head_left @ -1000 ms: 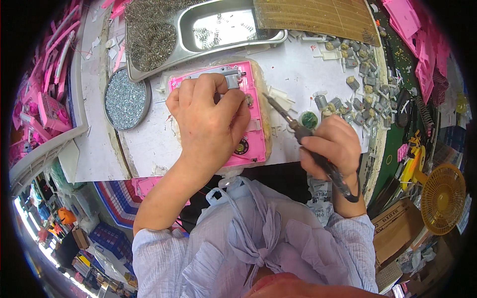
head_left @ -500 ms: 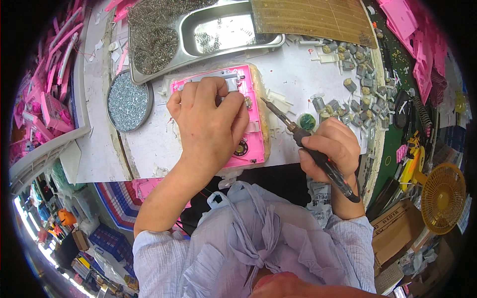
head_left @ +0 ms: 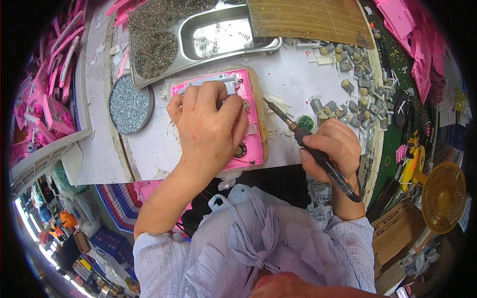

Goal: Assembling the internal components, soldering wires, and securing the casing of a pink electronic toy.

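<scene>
A pink plastic housing (head_left: 254, 139) lies on a pale pad on the white work surface. My left hand (head_left: 206, 124) covers its middle, knuckles raised and fingers curled down into it. What the fingertips pinch is hidden beneath them. Beyond the knuckles a grey plastic part (head_left: 230, 83) shows along the housing's far side. A small round black speaker (head_left: 241, 150) sits near its close end. My right hand (head_left: 333, 148) grips a soldering iron (head_left: 325, 166) by its black handle. The iron's dark tip points up and left, beside the housing's right edge and apart from it.
A metal tray (head_left: 185, 52) with small springs stands at the back, partly under a brown board (head_left: 310, 20). Left of the housing is a round dish (head_left: 130, 130) of tiny screws. Several small grey motors (head_left: 348, 86) lie at right, near a green disc (head_left: 305, 122).
Both hands keep nearly the same pose. The left fingers have shifted slightly, and a little more of the grey part shows beyond them.
</scene>
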Motion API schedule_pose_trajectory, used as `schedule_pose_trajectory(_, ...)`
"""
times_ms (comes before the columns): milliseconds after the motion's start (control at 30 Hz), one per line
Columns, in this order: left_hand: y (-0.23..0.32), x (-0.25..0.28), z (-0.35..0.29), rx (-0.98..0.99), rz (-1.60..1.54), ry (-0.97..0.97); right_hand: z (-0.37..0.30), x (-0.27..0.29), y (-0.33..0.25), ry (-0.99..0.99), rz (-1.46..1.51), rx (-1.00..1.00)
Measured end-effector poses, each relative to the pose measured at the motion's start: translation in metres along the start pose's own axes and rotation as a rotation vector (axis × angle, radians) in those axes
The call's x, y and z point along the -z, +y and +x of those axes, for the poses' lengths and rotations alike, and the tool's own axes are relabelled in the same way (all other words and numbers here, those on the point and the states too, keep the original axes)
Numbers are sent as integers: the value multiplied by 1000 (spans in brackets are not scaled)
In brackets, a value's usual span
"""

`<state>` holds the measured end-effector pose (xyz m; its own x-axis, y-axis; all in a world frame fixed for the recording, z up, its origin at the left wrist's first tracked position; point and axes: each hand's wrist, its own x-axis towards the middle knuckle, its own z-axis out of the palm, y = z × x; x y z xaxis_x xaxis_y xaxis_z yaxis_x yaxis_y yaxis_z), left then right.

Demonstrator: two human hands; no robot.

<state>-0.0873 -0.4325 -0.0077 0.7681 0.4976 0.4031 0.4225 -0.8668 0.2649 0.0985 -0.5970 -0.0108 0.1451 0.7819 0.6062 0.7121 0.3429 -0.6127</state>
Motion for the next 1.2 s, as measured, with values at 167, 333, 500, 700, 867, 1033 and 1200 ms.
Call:
schedule_pose_trajectory(167,0,0,-1,2,-5,-6,0,0,-1,1,-5,-1)
schedule_pose_trajectory(333,2,6,-2,29,-24,-55,1,0,-1,2,-2,-1)
schedule_pose_trajectory(500,-28,29,-8,73,-41,5,2,2,-2,13,-4,7)
schedule_pose_trajectory(700,-63,67,-38,246,97,-431,5,-3,-2,1,20,35)
schedule_pose_trajectory(867,-71,62,-22,33,-71,-115,23,-20,-10,71,81,43)
schedule_pose_trajectory(1033,-70,62,-25,354,-26,-317,32,-26,-13,36,91,65)
schedule_pose_trajectory(1200,-85,69,-29,240,-202,-246,28,-26,-12,61,56,40)
